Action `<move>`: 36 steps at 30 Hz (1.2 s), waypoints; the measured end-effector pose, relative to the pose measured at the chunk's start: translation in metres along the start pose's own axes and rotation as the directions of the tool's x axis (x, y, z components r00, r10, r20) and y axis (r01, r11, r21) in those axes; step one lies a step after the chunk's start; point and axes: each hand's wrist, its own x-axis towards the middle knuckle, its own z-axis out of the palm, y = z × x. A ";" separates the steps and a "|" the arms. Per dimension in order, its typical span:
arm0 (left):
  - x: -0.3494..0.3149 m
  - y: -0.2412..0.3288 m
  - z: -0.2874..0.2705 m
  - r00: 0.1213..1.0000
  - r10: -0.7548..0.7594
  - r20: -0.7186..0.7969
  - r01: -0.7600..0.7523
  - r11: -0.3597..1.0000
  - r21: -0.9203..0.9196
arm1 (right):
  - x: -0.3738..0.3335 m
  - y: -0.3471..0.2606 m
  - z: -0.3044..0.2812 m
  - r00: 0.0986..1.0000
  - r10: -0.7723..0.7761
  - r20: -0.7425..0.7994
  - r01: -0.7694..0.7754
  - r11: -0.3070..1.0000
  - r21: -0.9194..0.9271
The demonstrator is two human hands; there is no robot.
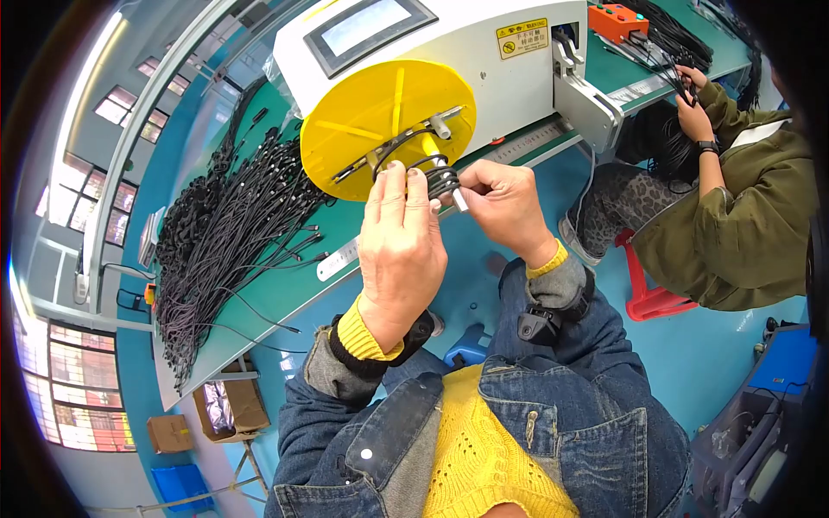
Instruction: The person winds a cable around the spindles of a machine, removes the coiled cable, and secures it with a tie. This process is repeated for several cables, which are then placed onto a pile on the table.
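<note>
A black cable [443, 180] is wound in several loops around the pegs of a round yellow disc [345, 129] on the front of a white machine. My right hand [505, 207] pinches the coil from the right, beside the silver end of a peg [460, 200]. From the left, my left hand [401, 250] presses its straight, close-set fingers against the same loops; its thumb is mostly hidden. Part of the cable runs behind my left fingertips toward a second peg fitting on the disc.
A heap of black cables [233, 233] covers the green table [250, 324] at left. A steel ruler [338, 259] lies along its edge. The white machine [484, 78] carries a screen [367, 30]. At right, a co-worker [734, 207] handles black cables beside a red stool [648, 289].
</note>
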 end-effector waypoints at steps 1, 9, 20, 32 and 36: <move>0.000 -0.001 0.002 1.000 -0.001 -0.007 0.001 1.000 -0.026 | 0.001 0.001 0.001 0.999 0.012 -0.035 -0.010 0.999 0.053; -0.002 0.002 0.004 1.000 -0.018 -0.012 0.017 0.999 -0.050 | 0.000 -0.007 0.016 0.996 -0.048 -0.075 0.063 0.974 0.219; 0.009 0.001 0.006 0.988 -0.125 0.092 0.133 0.988 -0.079 | -0.004 -0.012 0.028 0.969 -0.168 -0.183 0.164 0.986 -0.036; 0.009 -0.004 0.001 0.945 -0.200 0.257 0.270 0.923 -0.274 | 0.016 0.010 0.013 0.967 -0.226 -0.117 0.244 0.955 0.168; 0.010 -0.002 0.003 0.958 -0.187 0.218 0.220 0.966 -0.135 | 0.023 0.012 0.008 0.983 -0.179 -0.048 0.185 0.959 0.214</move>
